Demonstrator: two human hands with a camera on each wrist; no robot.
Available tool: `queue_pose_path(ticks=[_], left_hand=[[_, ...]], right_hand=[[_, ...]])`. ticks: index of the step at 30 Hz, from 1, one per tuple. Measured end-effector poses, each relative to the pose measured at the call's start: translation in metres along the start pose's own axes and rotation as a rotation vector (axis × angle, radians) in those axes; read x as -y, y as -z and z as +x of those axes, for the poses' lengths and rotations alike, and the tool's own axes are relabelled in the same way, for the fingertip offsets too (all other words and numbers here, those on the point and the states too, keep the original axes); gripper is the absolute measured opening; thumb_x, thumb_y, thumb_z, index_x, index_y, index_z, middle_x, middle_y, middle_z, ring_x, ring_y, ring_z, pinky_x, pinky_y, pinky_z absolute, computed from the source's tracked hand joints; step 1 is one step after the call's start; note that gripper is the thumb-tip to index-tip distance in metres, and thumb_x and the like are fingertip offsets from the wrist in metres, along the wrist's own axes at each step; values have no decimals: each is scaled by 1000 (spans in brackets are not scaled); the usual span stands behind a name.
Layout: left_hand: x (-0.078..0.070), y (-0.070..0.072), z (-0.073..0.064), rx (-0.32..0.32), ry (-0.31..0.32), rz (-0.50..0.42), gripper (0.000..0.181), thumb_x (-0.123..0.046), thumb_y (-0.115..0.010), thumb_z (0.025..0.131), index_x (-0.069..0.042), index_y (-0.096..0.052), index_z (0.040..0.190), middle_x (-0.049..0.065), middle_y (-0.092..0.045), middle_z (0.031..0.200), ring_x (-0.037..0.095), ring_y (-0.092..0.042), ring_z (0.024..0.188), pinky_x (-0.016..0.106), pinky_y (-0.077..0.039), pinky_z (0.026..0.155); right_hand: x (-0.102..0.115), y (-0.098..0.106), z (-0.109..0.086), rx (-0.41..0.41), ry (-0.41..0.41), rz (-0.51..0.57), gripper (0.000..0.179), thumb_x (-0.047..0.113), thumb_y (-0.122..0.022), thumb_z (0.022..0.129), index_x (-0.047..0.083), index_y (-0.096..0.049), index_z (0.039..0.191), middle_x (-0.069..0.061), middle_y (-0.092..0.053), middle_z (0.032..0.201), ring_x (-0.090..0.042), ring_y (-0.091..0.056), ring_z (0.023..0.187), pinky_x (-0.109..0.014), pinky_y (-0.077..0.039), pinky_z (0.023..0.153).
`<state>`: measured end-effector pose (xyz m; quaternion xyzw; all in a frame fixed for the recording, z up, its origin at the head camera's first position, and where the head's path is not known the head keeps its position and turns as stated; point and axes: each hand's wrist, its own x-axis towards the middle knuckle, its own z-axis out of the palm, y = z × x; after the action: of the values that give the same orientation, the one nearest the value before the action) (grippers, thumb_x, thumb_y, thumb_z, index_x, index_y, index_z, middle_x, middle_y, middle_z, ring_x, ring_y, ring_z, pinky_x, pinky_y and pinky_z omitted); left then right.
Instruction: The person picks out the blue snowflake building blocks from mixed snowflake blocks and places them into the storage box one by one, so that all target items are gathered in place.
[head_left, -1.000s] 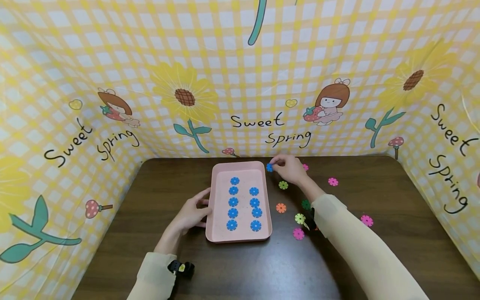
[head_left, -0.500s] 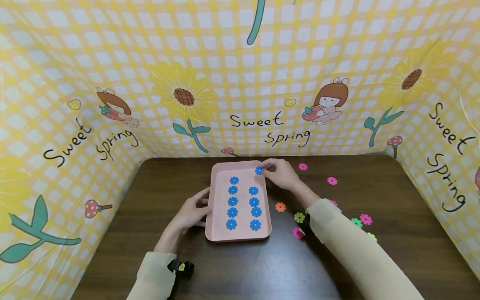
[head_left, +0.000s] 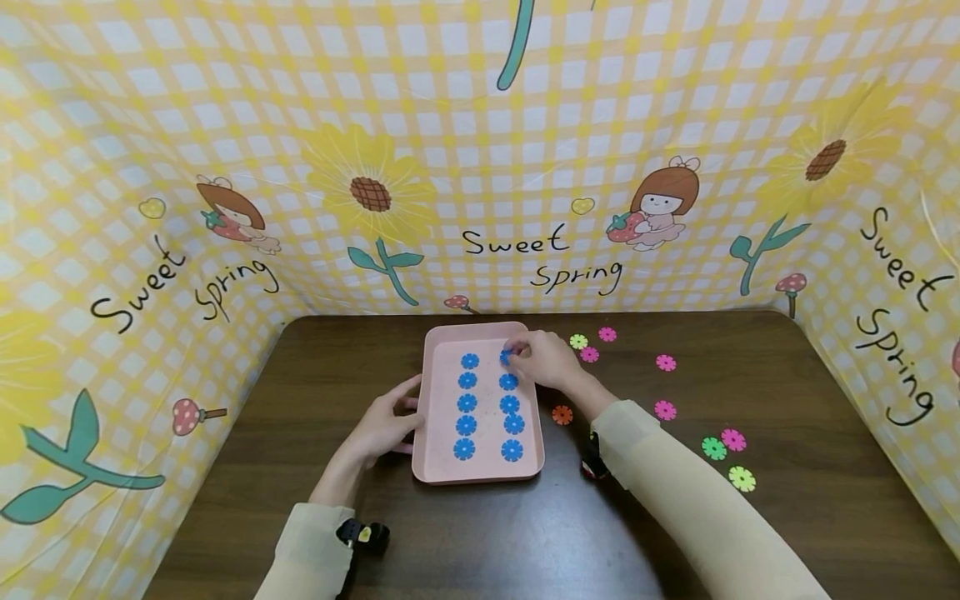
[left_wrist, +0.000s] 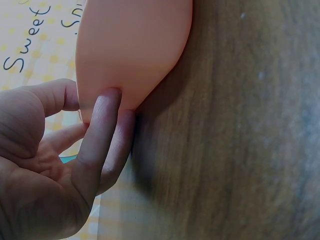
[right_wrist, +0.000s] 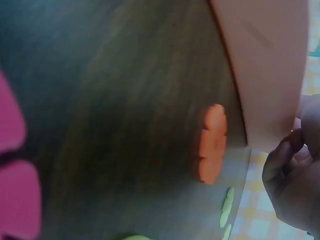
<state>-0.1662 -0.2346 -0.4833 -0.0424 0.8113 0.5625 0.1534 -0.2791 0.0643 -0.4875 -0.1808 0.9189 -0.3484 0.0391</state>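
Observation:
A pink rectangular tray (head_left: 480,476) lies on the table, with blue notched plastic discs (head_left: 466,403) in two columns inside. At its left wall, my left hand (head_left: 381,425) grips the side between thumb and fingers; the left wrist view has several fingers (left_wrist: 102,135) against the outer wall. Over the tray's far right part, my right hand (head_left: 546,360) pinches another blue disc (head_left: 505,357), partly covered by the fingertips. This disc is above the top one of the right column. In the right wrist view the fingers (right_wrist: 285,157) are beyond the tray wall, and the disc is hidden.
Right of the tray lie loose notched discs: an orange one (head_left: 562,415), several pink ones (head_left: 666,363), a green one (head_left: 714,448) and yellow-green ones (head_left: 742,478). The right forearm covers part of that area. A checked cloth (head_left: 480,167) hangs behind the brown table (head_left: 480,542).
My right hand has carried the blue disc leftward from beyond the tray's right edge, over the rim, then nearer to the right column. The left hand stays at the tray's left side.

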Motion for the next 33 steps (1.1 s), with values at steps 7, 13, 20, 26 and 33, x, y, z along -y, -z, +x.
queue_pose_path(ticks=[7, 13, 20, 26, 33], left_hand=[[-1, -1, 1, -12, 16, 8, 74, -4, -61, 94, -22, -38, 162, 22, -54, 135, 27, -70, 89, 44, -64, 64], [-2, -3, 3, -9, 14, 13, 73, -4, -61, 95, -21, -38, 162, 23, -54, 135, 28, -70, 90, 44, -64, 65], [-2, -5, 5, -6, 14, 13, 72, -4, -61, 96, -22, -38, 162, 23, -54, 136, 28, -70, 92, 45, -64, 65], [-2, -4, 6, -3, 10, 12, 72, -4, -61, 97, -23, -38, 162, 23, -54, 135, 28, -71, 91, 45, -64, 65], [1, -2, 7, -2, 12, 23, 72, -5, -62, 97, -21, -37, 163, 24, -53, 136, 28, -71, 91, 45, -64, 65]], right_hand=[[7, -2, 2, 33, 23, -286, 24, 28, -71, 98, 16, -77, 118, 1, -74, 101, -16, -64, 77, -36, -60, 74], [13, 3, 0, 53, 36, -426, 27, 30, -71, 97, 17, -77, 121, 0, -74, 104, -17, -61, 78, -37, -59, 73], [9, 10, -8, 21, 41, -345, 29, 29, -70, 98, 15, -76, 123, -2, -75, 109, -16, -67, 86, -36, -60, 74], [1, 17, -20, -22, 40, -111, 29, 28, -71, 98, 15, -76, 124, -1, -74, 113, -18, -65, 89, -37, -57, 75], [-4, 32, -34, -77, 74, -8, 29, 26, -71, 99, 13, -75, 125, -5, -73, 121, -25, -67, 114, -48, -55, 96]])
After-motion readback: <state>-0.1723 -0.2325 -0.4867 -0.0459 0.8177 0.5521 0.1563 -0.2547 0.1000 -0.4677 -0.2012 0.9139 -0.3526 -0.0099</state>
